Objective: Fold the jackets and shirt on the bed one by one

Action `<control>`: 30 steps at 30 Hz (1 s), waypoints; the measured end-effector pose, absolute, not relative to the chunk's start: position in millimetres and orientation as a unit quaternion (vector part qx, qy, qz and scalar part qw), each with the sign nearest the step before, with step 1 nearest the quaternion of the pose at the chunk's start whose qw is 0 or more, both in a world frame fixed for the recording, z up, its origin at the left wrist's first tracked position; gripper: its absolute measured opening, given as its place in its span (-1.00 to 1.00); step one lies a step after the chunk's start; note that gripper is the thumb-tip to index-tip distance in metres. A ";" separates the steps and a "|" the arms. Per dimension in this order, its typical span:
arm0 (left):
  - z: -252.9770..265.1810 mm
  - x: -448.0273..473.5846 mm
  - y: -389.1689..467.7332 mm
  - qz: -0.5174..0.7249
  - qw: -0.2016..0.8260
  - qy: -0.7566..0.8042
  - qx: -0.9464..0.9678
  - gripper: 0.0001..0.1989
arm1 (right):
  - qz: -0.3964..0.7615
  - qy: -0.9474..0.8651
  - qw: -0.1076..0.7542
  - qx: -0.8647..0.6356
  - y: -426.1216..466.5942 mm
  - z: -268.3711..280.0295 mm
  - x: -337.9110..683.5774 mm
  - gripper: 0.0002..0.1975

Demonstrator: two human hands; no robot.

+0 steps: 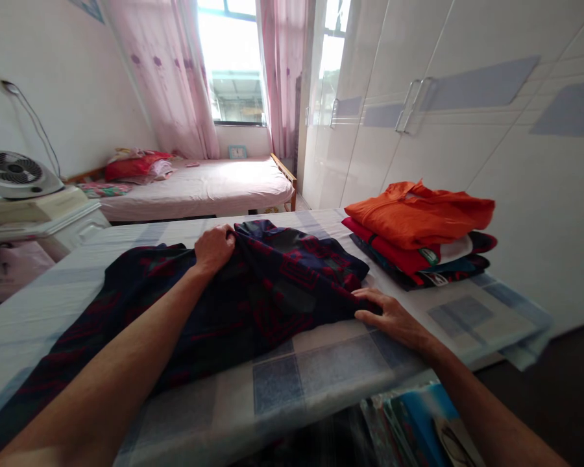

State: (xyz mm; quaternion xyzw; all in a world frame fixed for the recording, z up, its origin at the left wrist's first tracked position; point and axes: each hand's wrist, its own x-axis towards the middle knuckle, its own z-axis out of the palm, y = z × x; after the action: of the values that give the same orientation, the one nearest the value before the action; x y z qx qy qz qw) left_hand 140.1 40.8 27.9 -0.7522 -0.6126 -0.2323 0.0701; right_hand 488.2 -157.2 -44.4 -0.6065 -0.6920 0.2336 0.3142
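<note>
A dark navy, green and red patterned garment lies spread across the table, partly folded over on its right half. My left hand is closed on its far edge near the middle and lifts the cloth a little. At the garment's right end, my right hand pinches the edge between thumb and fingers. My left forearm covers part of the cloth. To the right of the garment stands a stack of folded clothes, with an orange shirt on top and a red one beneath it.
A checked cloth covers the table, its edge hanging at the front and right. Below are books or folders. White wardrobes line the right side; a bed stands beyond. A fan sits on a cabinet at left.
</note>
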 end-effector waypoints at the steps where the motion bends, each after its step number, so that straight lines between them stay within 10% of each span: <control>1: 24.5 140.7 39.7 -0.234 0.066 -0.609 -0.755 -0.75 | 0.217 -0.689 0.319 -0.613 -155.5 -43.2 485.8 -0.64; 12: -2.0 92.3 -72.7 -0.244 0.090 -0.402 -0.878 -0.65 | 0.104 -0.667 0.226 -0.703 -149.4 -32.4 488.5 -0.70; 30: -31.8 -66.1 -102.3 -0.164 0.004 -0.606 -0.779 -0.62 | -0.070 -0.689 0.160 -0.703 -113.6 -51.2 455.7 -0.67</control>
State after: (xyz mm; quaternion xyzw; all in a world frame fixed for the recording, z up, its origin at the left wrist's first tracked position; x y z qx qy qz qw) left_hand -66.1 -102.3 -31.8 -0.7787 -0.6056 -0.1640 0.0037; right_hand 455.7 -113.6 -51.2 -0.7033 -0.6891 -0.0703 0.1598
